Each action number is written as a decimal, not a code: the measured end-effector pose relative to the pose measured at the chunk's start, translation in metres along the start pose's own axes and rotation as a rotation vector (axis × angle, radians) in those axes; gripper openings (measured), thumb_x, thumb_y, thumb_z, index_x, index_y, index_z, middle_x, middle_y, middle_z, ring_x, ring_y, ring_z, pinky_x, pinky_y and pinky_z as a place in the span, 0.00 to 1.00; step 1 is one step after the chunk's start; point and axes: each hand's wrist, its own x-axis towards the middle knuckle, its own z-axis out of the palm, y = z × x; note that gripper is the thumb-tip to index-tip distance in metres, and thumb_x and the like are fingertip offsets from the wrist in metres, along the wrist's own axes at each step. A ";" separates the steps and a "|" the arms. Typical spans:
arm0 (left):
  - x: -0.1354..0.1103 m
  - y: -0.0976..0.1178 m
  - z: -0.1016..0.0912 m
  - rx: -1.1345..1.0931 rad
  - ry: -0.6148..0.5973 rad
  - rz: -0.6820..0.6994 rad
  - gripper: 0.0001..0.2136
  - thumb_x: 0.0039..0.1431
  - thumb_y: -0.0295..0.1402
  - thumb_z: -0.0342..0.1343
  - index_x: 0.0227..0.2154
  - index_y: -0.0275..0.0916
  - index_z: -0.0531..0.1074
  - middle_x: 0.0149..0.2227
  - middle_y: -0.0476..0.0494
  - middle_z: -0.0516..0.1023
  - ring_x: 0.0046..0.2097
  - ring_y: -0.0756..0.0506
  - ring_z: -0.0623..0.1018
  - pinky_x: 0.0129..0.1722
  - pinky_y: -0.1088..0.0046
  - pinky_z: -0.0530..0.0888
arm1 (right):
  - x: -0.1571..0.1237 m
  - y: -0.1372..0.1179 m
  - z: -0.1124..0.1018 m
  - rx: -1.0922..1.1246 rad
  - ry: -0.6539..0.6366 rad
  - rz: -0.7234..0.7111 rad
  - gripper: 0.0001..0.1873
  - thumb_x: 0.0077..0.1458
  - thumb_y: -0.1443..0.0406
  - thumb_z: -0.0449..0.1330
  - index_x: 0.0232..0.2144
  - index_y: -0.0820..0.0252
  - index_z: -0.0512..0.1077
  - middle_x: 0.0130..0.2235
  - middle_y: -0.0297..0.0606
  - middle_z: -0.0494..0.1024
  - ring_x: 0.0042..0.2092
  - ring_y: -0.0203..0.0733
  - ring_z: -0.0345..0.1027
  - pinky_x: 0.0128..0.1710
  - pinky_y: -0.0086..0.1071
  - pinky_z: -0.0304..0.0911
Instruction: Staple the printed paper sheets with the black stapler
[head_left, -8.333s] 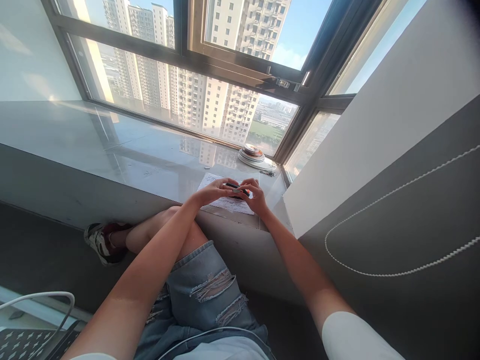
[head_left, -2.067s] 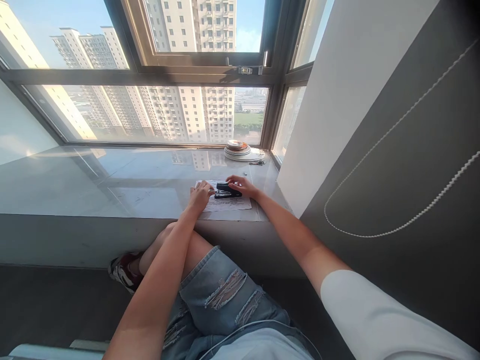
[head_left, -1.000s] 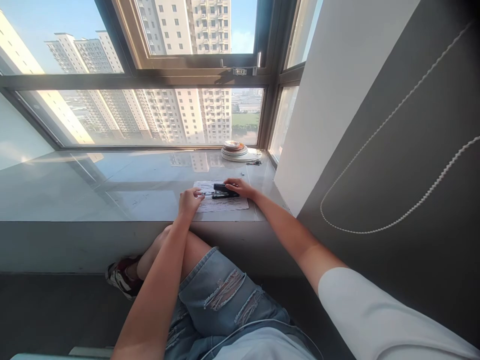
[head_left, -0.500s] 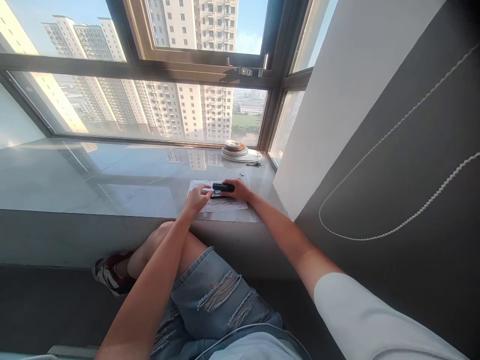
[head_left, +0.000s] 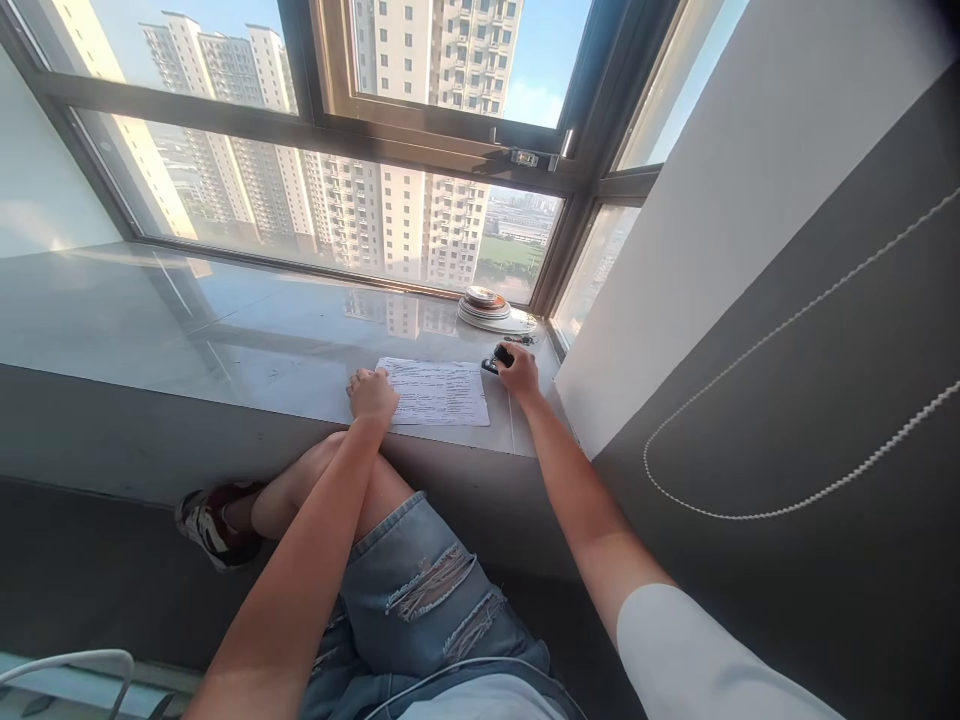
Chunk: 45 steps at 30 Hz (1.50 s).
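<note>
A black stapler is at the right end of the paper, low over the sill or resting on it; I cannot tell which. My right hand is closed around its right part, hiding that end. Flat on the sill lies a white sheet of paper covered in lines of dark writing. My left hand is at the sheet's left edge, its fingers curled and closed there. The fingertips are partly hidden.
A glossy tiled window sill runs along the window. In its far right corner stands a stack of plates or lids, with a small dark bunch of things beside it. A beaded cord hangs at the right wall.
My right hand has carried the stapler off the paper to the right. My left hand has come away from the stapler and moved to the sheet's left edge. The view has tilted slightly.
</note>
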 end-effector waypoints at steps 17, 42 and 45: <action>0.003 -0.004 -0.004 -0.560 0.191 -0.077 0.23 0.54 0.10 0.50 0.45 0.41 0.76 0.56 0.32 0.72 0.51 0.35 0.79 0.54 0.57 0.76 | 0.000 -0.004 -0.005 -0.180 -0.137 -0.046 0.16 0.53 0.64 0.61 0.43 0.51 0.81 0.45 0.38 0.86 0.48 0.51 0.74 0.58 0.47 0.60; -0.002 0.002 -0.012 -0.558 0.119 -0.098 0.23 0.57 0.12 0.50 0.49 0.41 0.78 0.60 0.34 0.70 0.54 0.36 0.79 0.50 0.61 0.79 | -0.010 -0.038 0.007 -0.296 -0.214 -0.064 0.25 0.74 0.53 0.49 0.29 0.55 0.74 0.37 0.39 0.82 0.46 0.47 0.72 0.53 0.40 0.54; -0.003 0.002 -0.012 -0.566 0.096 -0.100 0.23 0.58 0.13 0.50 0.50 0.41 0.78 0.61 0.34 0.70 0.54 0.36 0.79 0.49 0.60 0.78 | -0.010 -0.039 0.008 -0.303 -0.216 -0.050 0.26 0.76 0.53 0.46 0.30 0.55 0.75 0.38 0.39 0.82 0.46 0.48 0.72 0.55 0.43 0.54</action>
